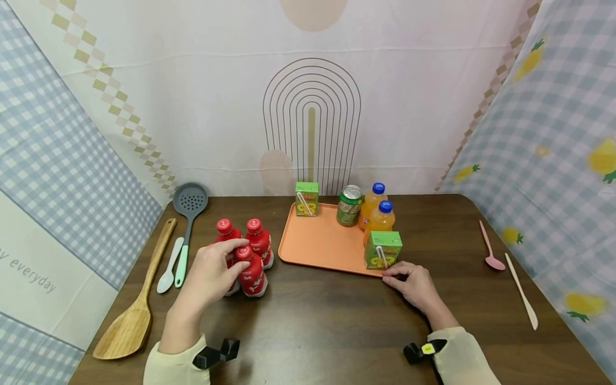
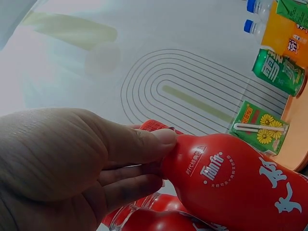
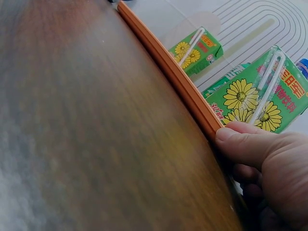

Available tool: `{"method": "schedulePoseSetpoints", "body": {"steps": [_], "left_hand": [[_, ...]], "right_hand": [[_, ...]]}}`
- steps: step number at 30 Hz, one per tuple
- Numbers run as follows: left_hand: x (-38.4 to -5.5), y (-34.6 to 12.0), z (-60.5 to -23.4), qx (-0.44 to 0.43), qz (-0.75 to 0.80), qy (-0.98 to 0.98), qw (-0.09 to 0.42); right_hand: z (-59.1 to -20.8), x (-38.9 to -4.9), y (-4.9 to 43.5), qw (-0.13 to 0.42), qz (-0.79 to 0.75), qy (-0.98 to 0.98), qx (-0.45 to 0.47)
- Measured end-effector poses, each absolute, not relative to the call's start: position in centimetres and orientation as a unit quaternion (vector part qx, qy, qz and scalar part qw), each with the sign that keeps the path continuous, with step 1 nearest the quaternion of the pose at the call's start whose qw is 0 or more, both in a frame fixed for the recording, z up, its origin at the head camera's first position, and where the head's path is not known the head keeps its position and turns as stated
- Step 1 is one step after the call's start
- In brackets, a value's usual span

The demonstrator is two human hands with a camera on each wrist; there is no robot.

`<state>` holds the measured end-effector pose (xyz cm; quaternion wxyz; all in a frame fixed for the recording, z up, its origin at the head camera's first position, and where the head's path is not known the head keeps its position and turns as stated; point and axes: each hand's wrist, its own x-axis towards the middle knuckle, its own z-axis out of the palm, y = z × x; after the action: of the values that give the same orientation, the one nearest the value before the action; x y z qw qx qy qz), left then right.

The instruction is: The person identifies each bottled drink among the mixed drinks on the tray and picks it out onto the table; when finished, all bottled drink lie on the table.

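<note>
My left hand (image 1: 209, 275) pinches the neck of a red plastic bottle (image 1: 253, 279) between thumb and fingers, just below its cap. More red bottles (image 1: 260, 240) stand close behind and beside it, one partly hidden by the hand. In the left wrist view the held bottle (image 2: 226, 178) tilts across the frame, white lettering on its side. My right hand (image 1: 416, 286) pinches the near right corner of an orange tray (image 1: 317, 246), thumb on the rim in the right wrist view. Right by those fingers, a green juice box (image 1: 382, 250) with a straw stands on the tray.
Also on the tray are another green juice box (image 1: 307, 199), a green can (image 1: 349, 205) and two orange drink bottles (image 1: 383, 218). Left lie a wooden spatula (image 1: 132, 315), white spoon (image 1: 169, 267) and grey skimmer (image 1: 190, 203); right, a pink spoon (image 1: 491, 256) and white knife (image 1: 522, 294).
</note>
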<state>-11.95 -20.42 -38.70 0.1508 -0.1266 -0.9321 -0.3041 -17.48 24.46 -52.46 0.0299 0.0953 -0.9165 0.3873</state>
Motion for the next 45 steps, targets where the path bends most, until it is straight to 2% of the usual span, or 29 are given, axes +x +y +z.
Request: {"method": "schedulePoseSetpoints", "body": {"steps": [20, 23, 30, 34, 38, 45], "left_hand": [[-11.8, -20.1, -38.3, -0.126, -0.278, -0.942, 0.143], [-11.7, -20.1, -38.3, -0.138, -0.275, -0.938, 0.162], [-11.2, -19.6, -37.9, -0.178, -0.283, -0.901, 0.275], [-10.8, -18.8, -37.4, -0.203, -0.305, -0.876, 0.313], [-10.6, -17.7, -37.1, -0.235, -0.336, -0.854, 0.319], [-10.4, -16.2, -37.0, -0.258, -0.379, -0.839, 0.293]], "right_hand": [[-52.6, -17.5, 24.6, 0.04, 0.387, -0.916, 0.1], [-52.6, -17.5, 24.6, 0.038, 0.387, -0.916, 0.099], [-52.6, -17.6, 24.5, 0.034, 0.385, -0.917, 0.098], [-52.5, -17.6, 24.5, 0.034, 0.386, -0.917, 0.099], [-52.5, -17.5, 24.5, 0.035, 0.386, -0.917, 0.098], [-52.5, -17.5, 24.5, 0.031, 0.386, -0.917, 0.096]]}}
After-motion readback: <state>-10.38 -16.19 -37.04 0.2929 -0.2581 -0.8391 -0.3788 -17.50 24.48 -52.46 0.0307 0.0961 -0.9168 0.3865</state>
